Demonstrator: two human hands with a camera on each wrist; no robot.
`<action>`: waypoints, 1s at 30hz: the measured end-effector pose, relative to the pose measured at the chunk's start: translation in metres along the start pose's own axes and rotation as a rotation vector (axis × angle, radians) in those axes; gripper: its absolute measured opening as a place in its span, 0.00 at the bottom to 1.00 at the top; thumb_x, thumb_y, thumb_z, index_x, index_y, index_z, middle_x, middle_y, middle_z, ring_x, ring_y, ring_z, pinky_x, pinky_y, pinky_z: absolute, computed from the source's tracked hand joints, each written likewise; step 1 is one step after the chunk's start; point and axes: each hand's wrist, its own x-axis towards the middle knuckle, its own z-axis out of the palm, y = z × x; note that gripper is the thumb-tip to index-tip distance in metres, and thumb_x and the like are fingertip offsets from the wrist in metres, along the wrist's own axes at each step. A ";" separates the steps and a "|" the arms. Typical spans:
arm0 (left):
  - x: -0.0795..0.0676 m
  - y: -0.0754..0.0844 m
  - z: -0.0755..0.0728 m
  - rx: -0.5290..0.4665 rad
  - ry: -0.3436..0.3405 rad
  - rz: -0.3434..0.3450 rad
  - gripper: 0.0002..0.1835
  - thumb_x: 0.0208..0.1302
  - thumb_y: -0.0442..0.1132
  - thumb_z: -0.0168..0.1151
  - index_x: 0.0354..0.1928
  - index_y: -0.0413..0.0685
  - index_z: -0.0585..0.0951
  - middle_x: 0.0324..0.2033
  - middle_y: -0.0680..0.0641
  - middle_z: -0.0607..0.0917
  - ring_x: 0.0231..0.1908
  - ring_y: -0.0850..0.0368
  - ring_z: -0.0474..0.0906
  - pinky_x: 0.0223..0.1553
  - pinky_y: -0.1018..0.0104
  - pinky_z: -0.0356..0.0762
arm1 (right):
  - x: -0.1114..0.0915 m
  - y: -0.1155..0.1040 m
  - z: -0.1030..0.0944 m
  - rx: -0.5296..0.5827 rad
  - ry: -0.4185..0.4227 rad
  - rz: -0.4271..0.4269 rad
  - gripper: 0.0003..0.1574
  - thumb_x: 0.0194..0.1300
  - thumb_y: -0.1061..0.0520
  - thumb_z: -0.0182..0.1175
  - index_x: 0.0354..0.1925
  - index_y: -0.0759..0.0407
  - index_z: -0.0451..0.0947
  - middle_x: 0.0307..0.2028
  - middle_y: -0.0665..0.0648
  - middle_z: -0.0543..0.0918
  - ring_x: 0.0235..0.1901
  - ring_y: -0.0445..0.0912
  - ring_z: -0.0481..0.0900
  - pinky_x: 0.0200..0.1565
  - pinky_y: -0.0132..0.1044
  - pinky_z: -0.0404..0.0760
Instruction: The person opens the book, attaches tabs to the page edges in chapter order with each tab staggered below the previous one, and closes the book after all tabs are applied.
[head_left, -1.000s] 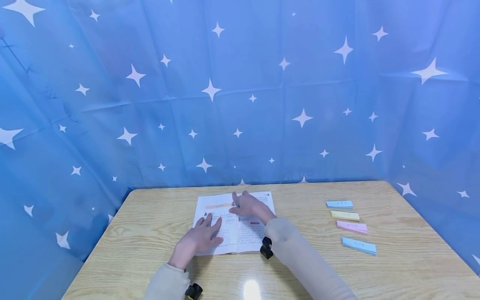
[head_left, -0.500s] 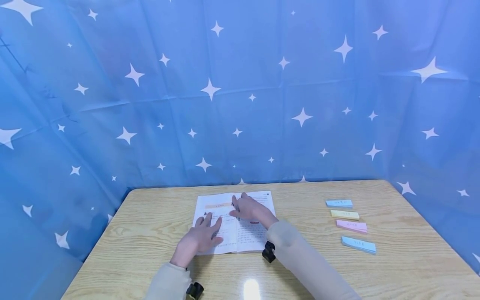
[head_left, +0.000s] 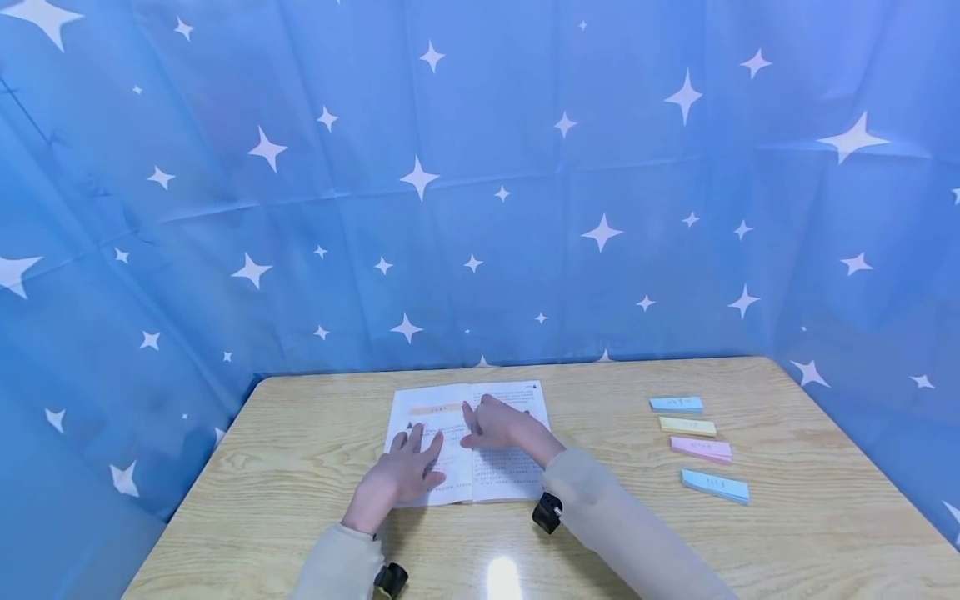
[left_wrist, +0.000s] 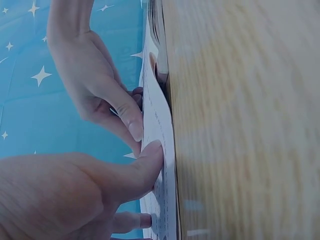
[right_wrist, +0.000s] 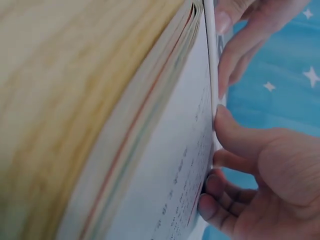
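An open book [head_left: 521, 479] with printed pages lies flat on the wooden table. My left hand [head_left: 401, 475] rests on the left page with its fingers spread. At the middle fold, my right hand [head_left: 501, 427] presses down with thumb and forefinger stretched out, the other fingers bent beneath the palm. The right wrist view shows the right thumb [right_wrist: 223, 117] right at the fold and the page stack [right_wrist: 135, 130] edge-on. In the left wrist view, the left thumb [left_wrist: 152, 155] lies on the page [left_wrist: 159, 120], close to the right hand's fingertips.
Several small folded paper slips stand to the right of the book: a blue slip [head_left: 677, 404] at the back, a yellow slip [head_left: 687, 427], a pink slip [head_left: 701, 449] and another blue slip [head_left: 715, 486] nearest. A blue star-patterned curtain [head_left: 480, 208] hangs behind the table [head_left: 315, 467].
My right hand has slid a little toward me along the fold, its wrist shifting down and right. The left hand stays in place on the left page.
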 end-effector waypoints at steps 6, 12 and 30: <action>0.001 0.001 -0.002 0.003 -0.001 -0.011 0.33 0.77 0.50 0.53 0.77 0.44 0.62 0.75 0.30 0.54 0.73 0.29 0.51 0.64 0.36 0.65 | -0.009 -0.005 -0.001 0.038 -0.018 0.006 0.38 0.72 0.42 0.61 0.71 0.59 0.70 0.54 0.63 0.77 0.45 0.50 0.76 0.48 0.51 0.77; 0.001 0.001 -0.001 0.004 -0.007 -0.019 0.33 0.77 0.49 0.53 0.77 0.44 0.62 0.75 0.30 0.54 0.73 0.29 0.51 0.65 0.36 0.65 | -0.018 -0.009 0.002 0.086 0.005 -0.099 0.19 0.70 0.47 0.65 0.47 0.61 0.84 0.26 0.53 0.76 0.34 0.45 0.71 0.41 0.40 0.77; -0.001 0.002 0.003 -0.042 0.015 -0.018 0.33 0.75 0.48 0.56 0.76 0.42 0.64 0.75 0.29 0.55 0.73 0.27 0.50 0.66 0.35 0.62 | -0.051 -0.016 0.011 0.180 0.016 -0.321 0.28 0.68 0.53 0.67 0.15 0.53 0.66 0.18 0.46 0.60 0.23 0.37 0.56 0.31 0.28 0.63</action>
